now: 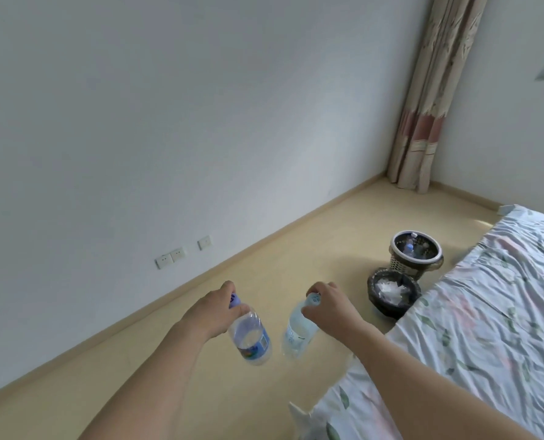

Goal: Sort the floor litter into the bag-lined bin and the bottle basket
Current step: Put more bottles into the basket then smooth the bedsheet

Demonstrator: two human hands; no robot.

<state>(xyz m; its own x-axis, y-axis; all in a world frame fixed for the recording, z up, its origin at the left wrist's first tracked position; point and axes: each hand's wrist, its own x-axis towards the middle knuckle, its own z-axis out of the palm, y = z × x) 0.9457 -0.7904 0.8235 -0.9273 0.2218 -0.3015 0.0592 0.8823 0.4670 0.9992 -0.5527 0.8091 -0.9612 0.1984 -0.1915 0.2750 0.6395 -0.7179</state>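
Both hands grip plastic bottles by the neck, above the floor, on the near side of the bag-lined bin (393, 295). Left hand (215, 308) holds a clear bottle (251, 336) with a blue label; right hand (331, 308) holds a paler bottle (297, 331). Neither label's writing is legible. Just beyond the bin stands the bottle basket (416, 254), holding bottles too small to make out.

I see soft, even daylight with a cool cast; the wall (169, 122) beyond my fingers (229, 289) reads pale blue-grey. Shadows are faint. The bottles (251, 338) below my fingers smear with motion blur, and the wide lens bends the skirting line and tilts the room.
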